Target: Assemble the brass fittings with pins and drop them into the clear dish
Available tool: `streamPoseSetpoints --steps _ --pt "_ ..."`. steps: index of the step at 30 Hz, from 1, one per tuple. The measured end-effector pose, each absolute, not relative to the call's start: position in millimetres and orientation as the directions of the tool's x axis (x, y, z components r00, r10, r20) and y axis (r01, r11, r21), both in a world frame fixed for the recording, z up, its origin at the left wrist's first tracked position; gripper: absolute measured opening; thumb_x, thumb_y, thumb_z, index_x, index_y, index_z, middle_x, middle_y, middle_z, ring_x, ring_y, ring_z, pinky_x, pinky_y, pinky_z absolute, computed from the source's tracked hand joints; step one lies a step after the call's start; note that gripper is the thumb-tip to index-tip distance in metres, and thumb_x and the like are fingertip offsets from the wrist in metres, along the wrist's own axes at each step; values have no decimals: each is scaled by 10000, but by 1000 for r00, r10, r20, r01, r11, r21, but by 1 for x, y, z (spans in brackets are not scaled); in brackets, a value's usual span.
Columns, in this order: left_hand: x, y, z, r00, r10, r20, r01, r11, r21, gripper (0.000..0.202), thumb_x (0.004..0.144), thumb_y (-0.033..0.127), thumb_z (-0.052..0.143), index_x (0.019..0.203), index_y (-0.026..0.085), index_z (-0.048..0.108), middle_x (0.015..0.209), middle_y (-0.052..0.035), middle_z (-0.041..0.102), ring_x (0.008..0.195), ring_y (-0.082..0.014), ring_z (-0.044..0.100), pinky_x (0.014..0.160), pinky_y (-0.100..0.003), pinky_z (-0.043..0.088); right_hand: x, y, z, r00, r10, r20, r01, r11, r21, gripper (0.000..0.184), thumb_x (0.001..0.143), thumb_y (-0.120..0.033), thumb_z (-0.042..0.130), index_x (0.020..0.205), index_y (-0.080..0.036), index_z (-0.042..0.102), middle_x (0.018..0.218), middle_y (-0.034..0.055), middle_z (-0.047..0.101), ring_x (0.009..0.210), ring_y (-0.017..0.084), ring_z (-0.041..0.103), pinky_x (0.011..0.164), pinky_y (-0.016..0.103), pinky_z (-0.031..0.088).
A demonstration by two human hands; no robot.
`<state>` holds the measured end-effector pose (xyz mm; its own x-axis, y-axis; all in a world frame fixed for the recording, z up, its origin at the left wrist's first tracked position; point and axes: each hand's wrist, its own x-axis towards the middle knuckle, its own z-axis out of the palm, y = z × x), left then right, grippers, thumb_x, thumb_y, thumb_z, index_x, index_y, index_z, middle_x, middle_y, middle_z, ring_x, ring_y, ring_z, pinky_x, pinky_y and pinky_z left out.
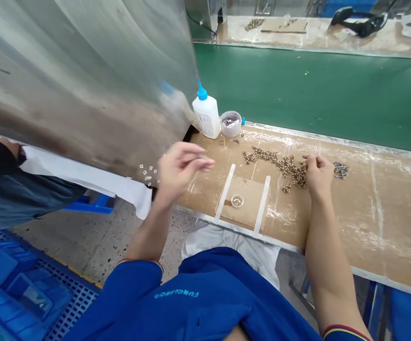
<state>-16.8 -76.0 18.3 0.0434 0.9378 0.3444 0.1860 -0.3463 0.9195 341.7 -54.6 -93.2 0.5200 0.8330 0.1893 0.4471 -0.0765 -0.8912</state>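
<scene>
My left hand (182, 166) is raised over the left part of the bench, slightly blurred, with its thumb and fingers brought together. Whatever sits between those fingertips is too small to name. At the right end of a pile of small brass-coloured metal parts (292, 170), my right hand (318, 176) has its fingers closed in a pinch. What they hold, if anything, is hidden. Just right of that hand lies a small cluster of blue-and-metal pieces (341, 170). Between my arms, a small clear round dish (237, 201) rests on a cardboard square (251, 189) flanked by two white tape strips.
A white bottle with a blue nozzle (207, 116) stands beside a tape roll (231, 124) holding small bits. Behind the bench runs a green belt (315, 90). A metal panel (84, 85) rises at the left, with a person's dark clothing (21, 199) beyond it.
</scene>
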Motion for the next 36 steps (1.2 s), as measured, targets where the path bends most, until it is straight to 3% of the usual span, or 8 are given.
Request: streamPoseSetpoints --steps 3,6,10,14,17,24,31,36 --pt "31 -26 -20 485 870 86 32 -115 993 233 812 344 799 852 150 676 826 -78 787 735 -158 752 662 -286 624 318 -57 -95 444 884 144 373 -37 -927 415 871 -604 613 763 -207 669 590 -22 573 542 141 493 563 278 388" --pt "63 6 -56 693 717 -68 38 58 998 367 721 412 899 827 109 722 804 -85 766 701 -127 704 676 -265 603 285 -63 -93 248 959 139 350 45 -936 446 858 -651 650 726 -225 653 621 1 621 594 164 553 589 296 422" --pt "82 19 -88 720 678 -148 -19 232 973 479 604 457 971 821 97 739 694 -34 709 601 -87 621 608 -232 543 257 -71 -90 48 996 72 291 56 -955 485 868 -709 658 769 -234 644 659 2 644 596 161 536 594 302 421" --pt "76 22 -98 709 689 -152 -32 246 969 430 649 410 944 875 95 759 755 -49 731 624 -79 623 629 -221 537 261 -76 -83 76 997 32 289 9 -957 523 877 -743 643 750 -238 601 638 -1 635 585 154 523 592 302 413" --pt "71 22 -100 721 673 -168 31 210 977 329 726 340 874 915 97 758 765 -58 733 633 -93 626 617 -227 525 268 -81 -73 4 1000 -16 312 -17 -950 512 909 -710 631 739 -228 599 664 13 652 601 149 532 589 292 406" --pt "75 11 -106 722 691 -46 86 -24 996 109 797 221 702 824 117 685 727 -20 670 644 -93 573 626 -220 474 255 -93 -63 -448 861 -239 384 -56 -922 385 952 -572 630 848 -204 670 618 -22 610 552 128 493 557 269 371" --pt "80 5 -109 712 696 97 156 -291 944 98 813 172 608 720 148 588 631 23 578 589 -83 502 600 -200 408 255 -83 -81 38 989 -143 343 -147 -928 514 828 -712 727 794 -210 621 706 19 675 613 145 579 583 280 455" --pt "81 3 -111 735 665 131 180 -378 908 126 840 161 579 714 156 570 635 20 587 606 -94 530 621 -202 415 249 -80 -91 158 986 -57 315 -105 -943 452 815 -653 771 822 -215 655 717 19 703 631 153 619 579 282 493"
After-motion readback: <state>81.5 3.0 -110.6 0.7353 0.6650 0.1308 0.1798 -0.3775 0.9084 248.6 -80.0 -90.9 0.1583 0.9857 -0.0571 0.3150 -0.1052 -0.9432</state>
